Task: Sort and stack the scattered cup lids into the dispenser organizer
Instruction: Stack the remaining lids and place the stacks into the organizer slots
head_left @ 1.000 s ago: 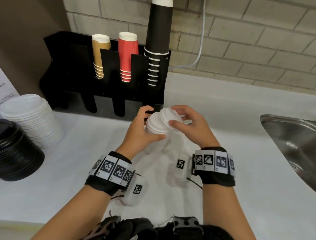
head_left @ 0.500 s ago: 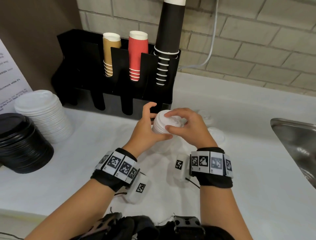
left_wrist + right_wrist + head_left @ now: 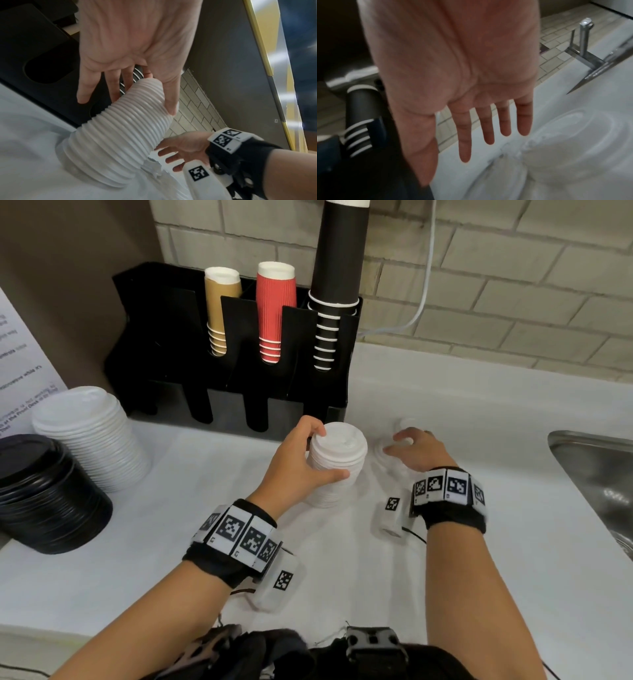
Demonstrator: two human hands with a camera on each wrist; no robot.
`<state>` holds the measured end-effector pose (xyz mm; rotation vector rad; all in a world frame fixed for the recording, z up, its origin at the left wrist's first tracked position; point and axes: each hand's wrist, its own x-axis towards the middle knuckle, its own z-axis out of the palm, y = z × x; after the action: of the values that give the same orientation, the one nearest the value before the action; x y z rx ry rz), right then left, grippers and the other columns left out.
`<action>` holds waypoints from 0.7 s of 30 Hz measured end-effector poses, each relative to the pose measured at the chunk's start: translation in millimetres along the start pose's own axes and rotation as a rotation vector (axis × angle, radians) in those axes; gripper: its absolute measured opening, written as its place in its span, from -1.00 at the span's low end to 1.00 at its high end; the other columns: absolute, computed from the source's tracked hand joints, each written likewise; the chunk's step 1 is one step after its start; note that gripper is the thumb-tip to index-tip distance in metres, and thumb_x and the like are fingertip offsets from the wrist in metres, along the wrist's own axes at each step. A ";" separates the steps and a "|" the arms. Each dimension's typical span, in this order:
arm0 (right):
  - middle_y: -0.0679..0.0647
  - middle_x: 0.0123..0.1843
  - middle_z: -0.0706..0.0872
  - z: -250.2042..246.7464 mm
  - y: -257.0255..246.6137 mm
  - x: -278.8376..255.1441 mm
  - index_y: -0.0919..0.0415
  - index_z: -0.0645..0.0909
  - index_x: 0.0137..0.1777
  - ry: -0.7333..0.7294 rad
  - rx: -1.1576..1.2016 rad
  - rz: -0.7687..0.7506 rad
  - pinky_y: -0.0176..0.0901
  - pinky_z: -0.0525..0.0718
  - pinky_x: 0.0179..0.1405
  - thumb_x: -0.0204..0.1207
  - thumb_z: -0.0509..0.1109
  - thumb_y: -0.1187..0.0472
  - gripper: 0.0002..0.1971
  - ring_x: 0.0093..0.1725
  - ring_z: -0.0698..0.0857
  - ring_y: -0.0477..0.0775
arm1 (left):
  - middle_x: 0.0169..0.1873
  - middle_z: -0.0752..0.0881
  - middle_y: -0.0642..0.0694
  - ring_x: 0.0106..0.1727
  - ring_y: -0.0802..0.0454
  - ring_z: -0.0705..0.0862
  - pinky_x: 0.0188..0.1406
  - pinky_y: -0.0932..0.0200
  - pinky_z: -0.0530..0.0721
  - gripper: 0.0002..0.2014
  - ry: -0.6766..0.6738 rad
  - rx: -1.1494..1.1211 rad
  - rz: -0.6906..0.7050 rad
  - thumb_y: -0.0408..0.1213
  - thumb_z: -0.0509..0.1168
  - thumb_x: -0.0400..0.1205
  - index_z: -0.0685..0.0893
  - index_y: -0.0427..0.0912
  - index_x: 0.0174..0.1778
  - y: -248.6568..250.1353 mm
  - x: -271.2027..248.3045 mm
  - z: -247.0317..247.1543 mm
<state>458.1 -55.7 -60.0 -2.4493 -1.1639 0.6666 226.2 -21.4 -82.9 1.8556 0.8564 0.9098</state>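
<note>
Left hand of mine grips a stack of white lids that stands on the counter, thumb in front, fingers curled behind, just before the black organizer. Far left, a printed sheet carries text too blurred to read. Next come two lid piles: one black, one bigger white. Three cup columns stand in the organizer: tan, red, and a tall black one with white rims. My right hand hovers spread and holding nothing over loose white lids beside the stack; I count at least two. A steel sink lies farthest right.
</note>
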 end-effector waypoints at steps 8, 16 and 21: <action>0.19 0.29 0.64 7.5 -3.1 19.4 0.17 0.56 0.30 -0.024 -0.194 -0.035 -0.13 0.51 0.10 0.38 0.56 0.09 -0.51 0.34 0.54 0.25 | 0.17 0.56 -0.01 0.26 0.02 0.54 0.11 0.20 0.56 -0.47 -0.013 0.001 -0.017 -0.18 0.64 0.37 0.37 0.18 -0.05 3.9 2.5 -1.7; 0.20 0.39 0.57 -1.0 -8.4 22.4 0.15 0.47 0.36 -0.035 -0.141 -0.071 -0.15 0.46 0.13 0.49 0.48 0.05 -0.51 0.34 0.56 0.23 | 0.09 0.59 0.10 0.23 0.03 0.57 0.10 0.08 0.62 -0.49 -0.021 0.004 -0.014 -0.18 0.64 0.38 0.40 0.06 -0.01 2.8 4.0 -4.2; 0.05 0.23 0.69 -22.4 -15.0 -6.7 -0.06 0.56 0.24 0.026 0.409 -0.263 -0.30 0.53 -0.09 0.51 0.45 -0.05 -0.67 0.09 0.67 -0.07 | 0.10 0.62 0.12 0.21 0.06 0.59 0.06 0.13 0.65 -0.45 -0.027 0.025 -0.011 -0.12 0.65 0.34 0.43 0.01 0.05 3.3 5.8 -6.1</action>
<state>457.2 -54.3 -32.3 -1.9231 -1.1774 0.7089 224.5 -15.4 -76.4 1.8788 0.8648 0.8689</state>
